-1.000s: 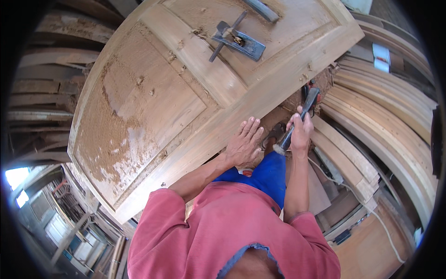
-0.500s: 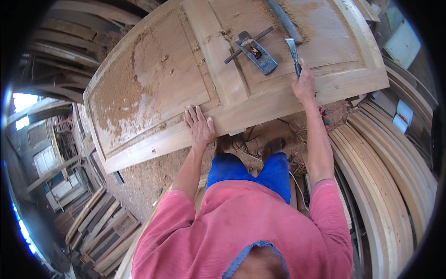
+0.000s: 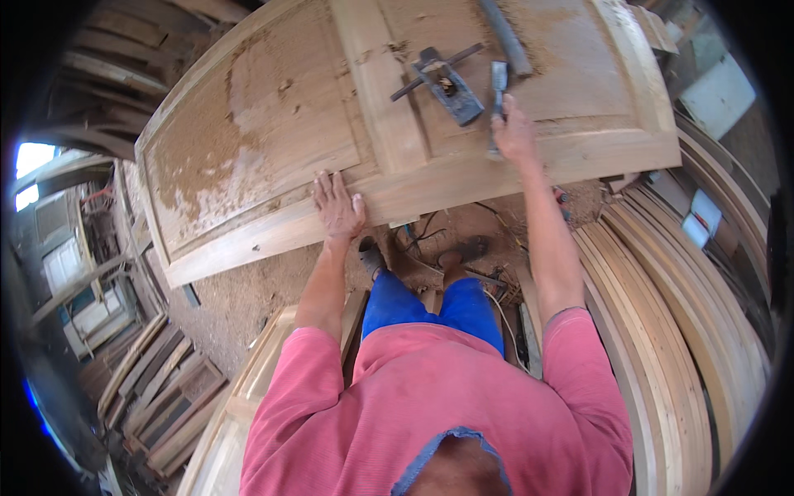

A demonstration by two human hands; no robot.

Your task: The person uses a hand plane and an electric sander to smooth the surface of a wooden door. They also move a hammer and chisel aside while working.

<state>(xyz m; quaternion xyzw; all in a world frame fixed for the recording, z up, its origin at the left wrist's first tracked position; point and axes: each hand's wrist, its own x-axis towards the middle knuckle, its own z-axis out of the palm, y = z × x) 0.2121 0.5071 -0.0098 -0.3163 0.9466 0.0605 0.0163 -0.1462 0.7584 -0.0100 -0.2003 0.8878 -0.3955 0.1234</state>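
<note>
A wooden panelled door (image 3: pixel 405 188) lies flat before me, sprinkled with sawdust and shavings. My left hand (image 3: pixel 339 208) rests palm down on its near rail, fingers spread, holding nothing. My right hand (image 3: pixel 516 136) is closed round a chisel (image 3: pixel 499 76) over the right part of the near edge. The broad metal blade points away from me, and the handle's end shows below my fingers. Left of the chisel, a wooden hand plane (image 3: pixel 459 101) with a cross handle sits on the door. A long grey bar (image 3: pixel 506 40) lies beyond the blade.
Stacked long boards (image 3: pixel 662 331) stand at my right. Another panelled door (image 3: pixel 240 405) is at lower left, near piled wood scraps (image 3: pixel 165 388). Cables (image 3: pixel 426 231) run on the sawdust-covered floor around my feet. More timber (image 3: pixel 116 74) leans at the far left.
My right hand has moved the chisel a little left, closer to the hand plane. My left hand keeps its place on the rail. The whole view has shifted slightly.
</note>
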